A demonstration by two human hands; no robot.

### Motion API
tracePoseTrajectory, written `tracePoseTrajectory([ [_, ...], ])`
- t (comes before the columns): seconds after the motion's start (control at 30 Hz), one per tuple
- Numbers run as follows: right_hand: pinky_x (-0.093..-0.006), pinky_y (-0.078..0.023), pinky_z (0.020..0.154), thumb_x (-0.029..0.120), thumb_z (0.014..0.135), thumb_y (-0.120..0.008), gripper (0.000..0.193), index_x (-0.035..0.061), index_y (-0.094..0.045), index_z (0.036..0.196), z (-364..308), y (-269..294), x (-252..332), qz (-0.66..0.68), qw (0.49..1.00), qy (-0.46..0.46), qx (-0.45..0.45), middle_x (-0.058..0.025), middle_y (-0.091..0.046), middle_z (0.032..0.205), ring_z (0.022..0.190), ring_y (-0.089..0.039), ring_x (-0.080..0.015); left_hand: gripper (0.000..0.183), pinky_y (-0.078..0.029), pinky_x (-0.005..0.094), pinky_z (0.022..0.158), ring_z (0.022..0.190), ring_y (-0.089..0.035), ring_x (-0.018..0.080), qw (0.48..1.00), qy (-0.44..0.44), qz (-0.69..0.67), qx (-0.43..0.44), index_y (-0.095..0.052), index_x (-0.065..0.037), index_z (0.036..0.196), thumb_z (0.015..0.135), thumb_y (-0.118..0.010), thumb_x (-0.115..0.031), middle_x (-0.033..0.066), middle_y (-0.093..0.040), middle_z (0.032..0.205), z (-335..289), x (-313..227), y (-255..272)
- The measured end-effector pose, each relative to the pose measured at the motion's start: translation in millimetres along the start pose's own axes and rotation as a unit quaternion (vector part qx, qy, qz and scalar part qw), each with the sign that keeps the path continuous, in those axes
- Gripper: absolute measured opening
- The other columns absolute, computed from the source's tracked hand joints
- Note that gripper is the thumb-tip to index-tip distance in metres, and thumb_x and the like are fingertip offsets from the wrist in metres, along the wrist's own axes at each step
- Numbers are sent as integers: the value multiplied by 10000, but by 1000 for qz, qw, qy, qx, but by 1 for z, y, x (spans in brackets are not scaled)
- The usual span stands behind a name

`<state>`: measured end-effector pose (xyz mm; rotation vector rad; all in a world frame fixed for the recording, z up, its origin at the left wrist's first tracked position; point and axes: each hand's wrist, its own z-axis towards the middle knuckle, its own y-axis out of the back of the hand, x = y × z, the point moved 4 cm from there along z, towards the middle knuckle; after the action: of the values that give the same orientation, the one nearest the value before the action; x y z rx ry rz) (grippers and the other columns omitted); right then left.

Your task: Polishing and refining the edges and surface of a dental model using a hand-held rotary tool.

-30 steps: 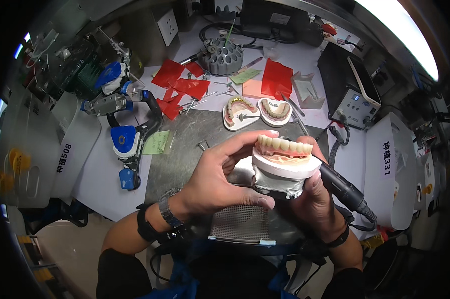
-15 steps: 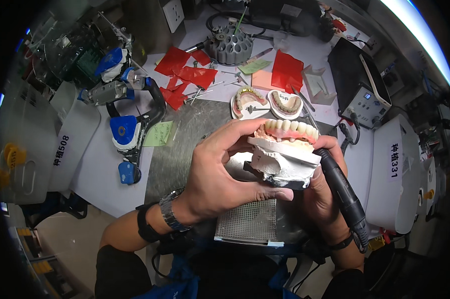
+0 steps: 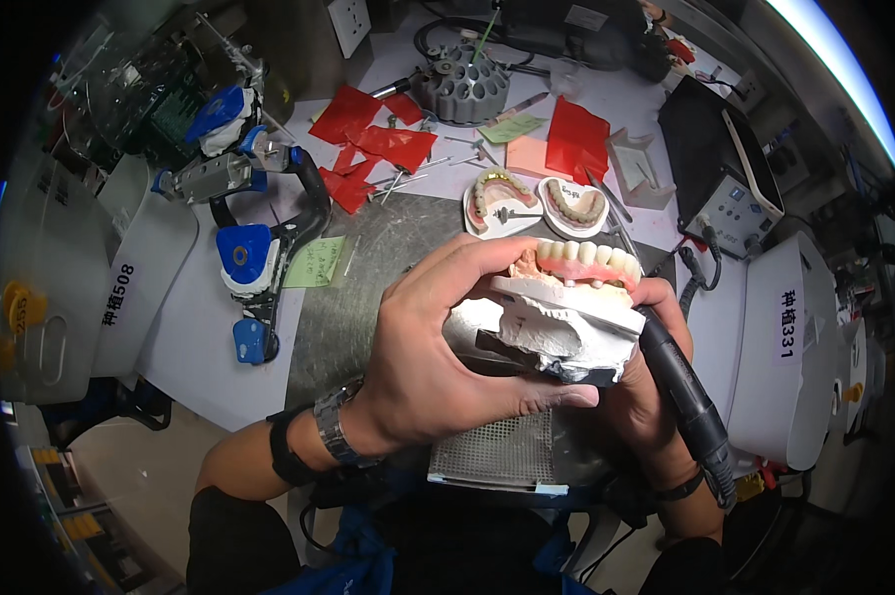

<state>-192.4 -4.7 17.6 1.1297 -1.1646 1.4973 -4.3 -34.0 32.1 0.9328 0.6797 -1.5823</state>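
Clearly, in the head view, the plaster model (image 3: 557, 327) lies between both hands, above the metal counter (image 3: 334, 273). The left hand (image 3: 433, 347) grips its left side; the right hand (image 3: 638, 399) touches its right, clasping a black drill (image 3: 680, 382). The tooth row (image 3: 588, 260) runs crosswise; two smaller models (image 3: 512, 220) lie beyond.

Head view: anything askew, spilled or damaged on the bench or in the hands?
No spill or clear damage shows. The red sheets look untidy: irregular pieces, some overlapping, with metal pins strewn beside them. The model tilts, but the left hand and right hand support it.
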Motion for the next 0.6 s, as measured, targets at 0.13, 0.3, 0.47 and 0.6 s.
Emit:
tracePoseTrajectory([
  [0.13, -232, -451, 756, 216, 939, -675, 333, 28, -494, 1147, 1, -1, -1, 9, 1000, 10, 4, -49, -581, 982, 851, -556, -96, 808, -530, 339, 826, 937, -655, 242, 997, -25, 74, 2, -587, 70, 1179, 567, -950, -312, 159, -638, 1029, 1, -9, 2],
  [0.3, -244, -463, 798, 203, 941, -672, 335, 22, -502, 1165, 1, -1, -2, -6, 1000, 19, 7, -64, -600, 1020, 899, -576, -109, 764, -532, 342, 812, 928, -648, 245, 992, -51, 115, -2, -597, 70, 1168, 583, -940, -282, 162, -633, 1012, 3, -21, 5],
  [0.47, -259, -473, 839, 180, 944, -664, 331, 15, -506, 1184, 0, 1, -3, -14, 999, 32, 5, -87, -620, 1067, 949, -596, -126, 750, -530, 316, 778, 894, -631, 214, 979, -97, 177, 9, -606, 52, 1188, 586, -936, -249, 139, -608, 1011, 5, -29, 4],
  [0.6, -275, -477, 883, 151, 943, -661, 323, 10, -507, 1190, 0, -5, -1, 2, 999, 34, 5, -110, -629, 1117, 1012, -608, -148, 745, -527, 306, 762, 880, -621, 198, 978, -96, 183, 8, -611, 41, 1195, 585, -936, -235, 127, -594, 1010, 2, -31, 6],
])
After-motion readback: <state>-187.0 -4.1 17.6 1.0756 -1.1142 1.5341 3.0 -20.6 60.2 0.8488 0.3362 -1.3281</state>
